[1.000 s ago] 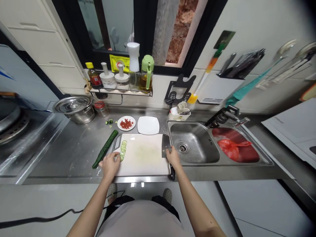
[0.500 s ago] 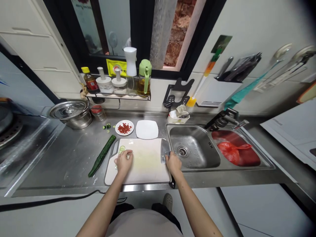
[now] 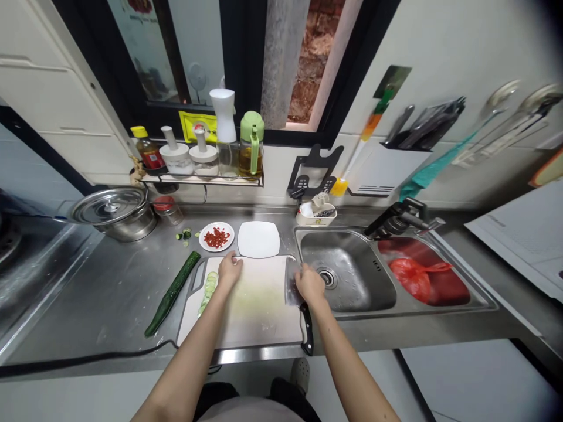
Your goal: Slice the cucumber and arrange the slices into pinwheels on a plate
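My left hand (image 3: 229, 272) is over the top left part of the white cutting board (image 3: 257, 328), just short of the square white plate (image 3: 258, 240). Its fingers are loosely bent, the thumb apart, with nothing visible in them. Cucumber slices (image 3: 208, 291) lie in an overlapping row along the board's left side. My right hand (image 3: 311, 286) is curled at the board's right edge, beside the blade of a kitchen knife (image 3: 291, 287). What its fingers grip is hidden; the knife's black handle lies free below. A whole cucumber (image 3: 171, 295) rests left of the board.
A small plate of chopped red pieces (image 3: 216, 237) stands behind the board, with cucumber bits (image 3: 185, 234) to its left. A lidded steel pot (image 3: 115, 214) and a red-lidded jar (image 3: 168, 210) are further left. To the right is a sink (image 3: 347, 272) holding a red bag (image 3: 413, 280) in its second basin.
My left hand has moved from the cucumber slices up and right toward the square plate, uncovering the row. My right hand stays by the knife blade. The view has shifted slightly.
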Action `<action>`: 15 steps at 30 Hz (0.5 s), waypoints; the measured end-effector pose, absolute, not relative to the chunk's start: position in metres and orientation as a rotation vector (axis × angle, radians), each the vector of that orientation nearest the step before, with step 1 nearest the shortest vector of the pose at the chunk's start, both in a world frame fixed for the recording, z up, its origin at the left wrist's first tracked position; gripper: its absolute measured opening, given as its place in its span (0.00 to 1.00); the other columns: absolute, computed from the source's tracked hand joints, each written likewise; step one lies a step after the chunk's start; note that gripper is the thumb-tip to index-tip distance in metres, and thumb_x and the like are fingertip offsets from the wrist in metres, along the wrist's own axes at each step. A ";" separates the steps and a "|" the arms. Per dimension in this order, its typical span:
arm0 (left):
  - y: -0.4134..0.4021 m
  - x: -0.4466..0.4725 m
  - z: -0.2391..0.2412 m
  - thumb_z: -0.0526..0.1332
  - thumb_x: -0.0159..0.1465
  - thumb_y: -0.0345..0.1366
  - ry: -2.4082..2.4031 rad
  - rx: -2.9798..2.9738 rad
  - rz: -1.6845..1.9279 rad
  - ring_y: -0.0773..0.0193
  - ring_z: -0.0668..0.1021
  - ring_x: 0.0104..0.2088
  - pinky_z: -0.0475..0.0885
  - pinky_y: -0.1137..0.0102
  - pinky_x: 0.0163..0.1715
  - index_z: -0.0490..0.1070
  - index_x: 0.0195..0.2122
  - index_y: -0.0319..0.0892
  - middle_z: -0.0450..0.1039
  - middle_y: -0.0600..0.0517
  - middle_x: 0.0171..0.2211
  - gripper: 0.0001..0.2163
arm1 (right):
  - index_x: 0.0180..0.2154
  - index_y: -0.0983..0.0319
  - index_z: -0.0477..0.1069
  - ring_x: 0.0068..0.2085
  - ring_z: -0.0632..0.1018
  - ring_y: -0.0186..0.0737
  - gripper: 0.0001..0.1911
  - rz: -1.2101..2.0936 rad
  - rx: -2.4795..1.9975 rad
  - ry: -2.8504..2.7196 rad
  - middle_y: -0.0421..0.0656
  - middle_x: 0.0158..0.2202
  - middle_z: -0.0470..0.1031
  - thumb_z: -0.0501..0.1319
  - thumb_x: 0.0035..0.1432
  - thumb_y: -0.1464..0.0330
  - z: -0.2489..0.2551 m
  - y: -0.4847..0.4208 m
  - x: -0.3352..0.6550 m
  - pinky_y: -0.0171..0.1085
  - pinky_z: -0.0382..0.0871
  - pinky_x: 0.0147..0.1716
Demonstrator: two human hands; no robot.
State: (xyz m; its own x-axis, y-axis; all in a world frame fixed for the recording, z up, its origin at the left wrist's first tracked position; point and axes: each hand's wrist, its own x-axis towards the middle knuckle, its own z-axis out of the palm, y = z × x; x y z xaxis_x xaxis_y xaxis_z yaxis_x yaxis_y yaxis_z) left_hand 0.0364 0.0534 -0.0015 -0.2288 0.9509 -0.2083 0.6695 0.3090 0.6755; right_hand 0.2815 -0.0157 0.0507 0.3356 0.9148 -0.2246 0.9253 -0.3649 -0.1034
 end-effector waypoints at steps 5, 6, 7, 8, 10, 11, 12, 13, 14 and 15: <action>0.078 0.045 -0.004 0.58 0.60 0.32 1.985 1.487 0.522 0.56 0.79 0.42 0.68 0.70 0.41 0.69 0.55 0.38 0.79 0.45 0.39 0.21 | 0.55 0.62 0.66 0.51 0.76 0.46 0.19 -0.456 2.556 1.849 0.52 0.52 0.74 0.51 0.67 0.63 0.050 0.047 0.276 0.38 0.65 0.46; 0.082 0.046 -0.004 0.57 0.60 0.31 1.985 1.494 0.506 0.57 0.79 0.40 0.68 0.70 0.40 0.71 0.54 0.38 0.79 0.45 0.38 0.20 | 0.55 0.62 0.67 0.52 0.75 0.46 0.19 -0.490 2.547 1.840 0.52 0.52 0.75 0.51 0.66 0.63 0.047 0.057 0.273 0.38 0.65 0.46; 0.085 0.047 -0.005 0.57 0.60 0.30 1.982 1.501 0.495 0.57 0.79 0.39 0.68 0.70 0.40 0.72 0.52 0.39 0.79 0.45 0.37 0.19 | 0.55 0.62 0.67 0.52 0.75 0.47 0.19 -0.537 2.536 1.823 0.53 0.51 0.75 0.52 0.66 0.63 0.044 0.067 0.270 0.38 0.65 0.47; 0.088 0.047 -0.007 0.56 0.60 0.30 1.981 1.506 0.488 0.57 0.79 0.39 0.68 0.70 0.39 0.73 0.51 0.39 0.79 0.45 0.36 0.18 | 0.55 0.63 0.67 0.52 0.75 0.47 0.19 -0.584 2.528 1.803 0.53 0.51 0.75 0.52 0.66 0.64 0.040 0.075 0.267 0.39 0.65 0.47; 0.093 0.047 -0.010 0.56 0.59 0.28 1.983 1.510 0.493 0.56 0.79 0.38 0.68 0.70 0.38 0.74 0.49 0.39 0.79 0.45 0.35 0.17 | 0.54 0.64 0.68 0.52 0.75 0.47 0.18 -0.632 2.521 1.786 0.54 0.50 0.75 0.52 0.65 0.66 0.033 0.087 0.261 0.41 0.65 0.48; 0.095 0.047 -0.012 0.56 0.58 0.28 1.985 1.505 0.504 0.56 0.79 0.38 0.68 0.70 0.38 0.74 0.48 0.39 0.79 0.44 0.35 0.17 | 0.54 0.65 0.68 0.53 0.75 0.48 0.18 -0.648 2.524 1.778 0.55 0.50 0.75 0.52 0.65 0.67 0.030 0.091 0.259 0.42 0.64 0.50; 0.097 0.046 -0.014 0.57 0.58 0.27 1.988 1.495 0.515 0.56 0.79 0.38 0.68 0.70 0.37 0.75 0.47 0.39 0.79 0.44 0.34 0.16 | 0.53 0.65 0.69 0.53 0.75 0.48 0.18 -0.661 2.530 1.770 0.55 0.50 0.75 0.51 0.65 0.68 0.027 0.095 0.256 0.43 0.63 0.51; 0.098 0.046 -0.016 0.57 0.57 0.27 1.991 1.484 0.525 0.56 0.79 0.38 0.68 0.70 0.37 0.76 0.45 0.39 0.79 0.44 0.34 0.16 | 0.53 0.65 0.70 0.53 0.74 0.48 0.18 -0.678 2.537 1.759 0.55 0.50 0.76 0.51 0.65 0.68 0.024 0.098 0.254 0.44 0.62 0.53; 0.100 0.047 -0.017 0.57 0.56 0.27 1.993 1.471 0.532 0.56 0.79 0.38 0.68 0.70 0.37 0.76 0.44 0.39 0.79 0.44 0.34 0.16 | 0.52 0.65 0.71 0.54 0.74 0.49 0.18 -0.697 2.544 1.745 0.55 0.50 0.76 0.52 0.64 0.68 0.022 0.101 0.252 0.46 0.61 0.54; 0.101 0.047 -0.018 0.58 0.55 0.26 1.995 1.458 0.535 0.55 0.79 0.37 0.68 0.70 0.37 0.77 0.43 0.39 0.80 0.44 0.34 0.15 | 0.51 0.65 0.71 0.54 0.74 0.49 0.18 -0.716 2.553 1.730 0.55 0.50 0.76 0.52 0.64 0.68 0.021 0.103 0.251 0.47 0.60 0.55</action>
State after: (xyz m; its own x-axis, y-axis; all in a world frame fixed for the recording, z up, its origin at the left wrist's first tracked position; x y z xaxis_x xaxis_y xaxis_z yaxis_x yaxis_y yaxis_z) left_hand 0.0469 0.1013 -0.0183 -0.2130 0.9491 -0.2319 0.7054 0.3136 0.6357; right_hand 0.2507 0.1030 0.0206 0.3005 0.8867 -0.3514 0.8757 -0.4025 -0.2668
